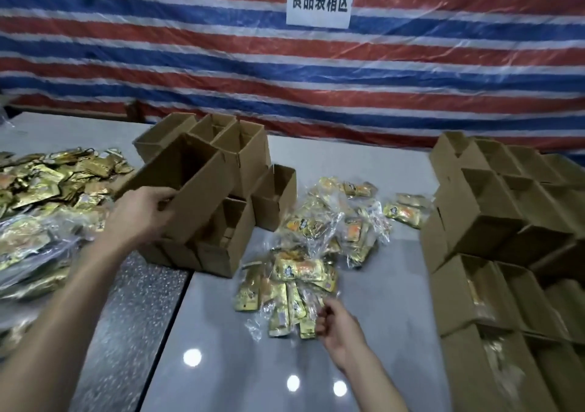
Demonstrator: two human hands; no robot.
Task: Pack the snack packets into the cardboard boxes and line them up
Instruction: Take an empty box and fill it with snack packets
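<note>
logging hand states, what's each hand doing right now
Left hand: closed on a tilted cardboard box.
Right hand: fingers pinching a bundle of snack packets.

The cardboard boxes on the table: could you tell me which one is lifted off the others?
The box gripped by the left hand, tilted above the centre stack; every other box rests on the table or on another box.

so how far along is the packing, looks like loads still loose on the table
Done: the stacked boxes on the right show packets inside. In hand: the left hand has a grip on an empty box, tilted over the box pile; the right hand reaches the packet bundle. Left: that bundle, more bundles behind, and the gold heap at left.
</note>
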